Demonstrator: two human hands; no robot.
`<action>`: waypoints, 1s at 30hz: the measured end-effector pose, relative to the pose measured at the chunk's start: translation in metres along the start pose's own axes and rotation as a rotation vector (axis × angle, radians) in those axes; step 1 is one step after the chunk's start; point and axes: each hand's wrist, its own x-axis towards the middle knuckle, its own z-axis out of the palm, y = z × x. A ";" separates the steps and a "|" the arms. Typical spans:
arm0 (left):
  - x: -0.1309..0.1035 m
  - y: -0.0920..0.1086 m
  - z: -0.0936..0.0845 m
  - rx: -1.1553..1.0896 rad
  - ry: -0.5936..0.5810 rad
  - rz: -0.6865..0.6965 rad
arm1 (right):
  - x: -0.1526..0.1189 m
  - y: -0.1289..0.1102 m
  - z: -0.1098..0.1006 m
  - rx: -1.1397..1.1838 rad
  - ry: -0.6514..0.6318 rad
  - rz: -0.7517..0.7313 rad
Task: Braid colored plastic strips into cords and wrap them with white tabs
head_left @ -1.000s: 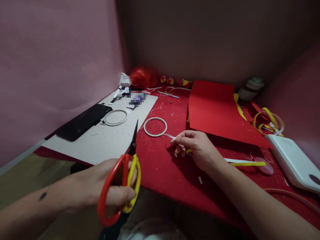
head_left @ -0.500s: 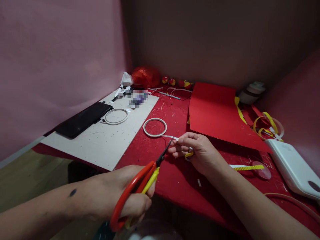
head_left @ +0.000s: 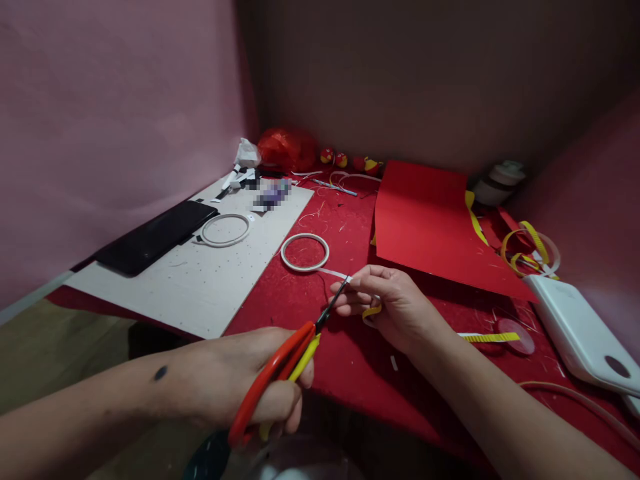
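Observation:
My left hand (head_left: 270, 373) is wrapped round the red and yellow handles of a pair of scissors (head_left: 275, 377). Their dark blades point away from me, nearly closed, with the tips at the white tape strip (head_left: 334, 273) just by my right fingertips. Between thumb and forefinger, my right hand (head_left: 383, 300) pinches the end of that strip. It runs left to a narrow roll of tape (head_left: 284, 260) on the red cloth. A curled yellow strip (head_left: 371, 311) also sits among the lower fingers of my right hand.
A pale board (head_left: 220, 293) on the left bears a black phone (head_left: 160, 237) and another tape ring (head_left: 225, 230). Red card (head_left: 420, 213) lies at right, beside a white power bank (head_left: 585, 333). A ridged yellow strip (head_left: 493, 337) and a paper scrap (head_left: 394, 363) lie nearer.
The scissor blades have closed further around the tape strip near my right fingertips. My left hand has shifted slightly right. The whole view has slid a little left.

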 end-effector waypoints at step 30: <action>0.002 -0.007 -0.001 -0.021 0.056 -0.153 | -0.001 0.002 -0.002 0.012 0.039 -0.012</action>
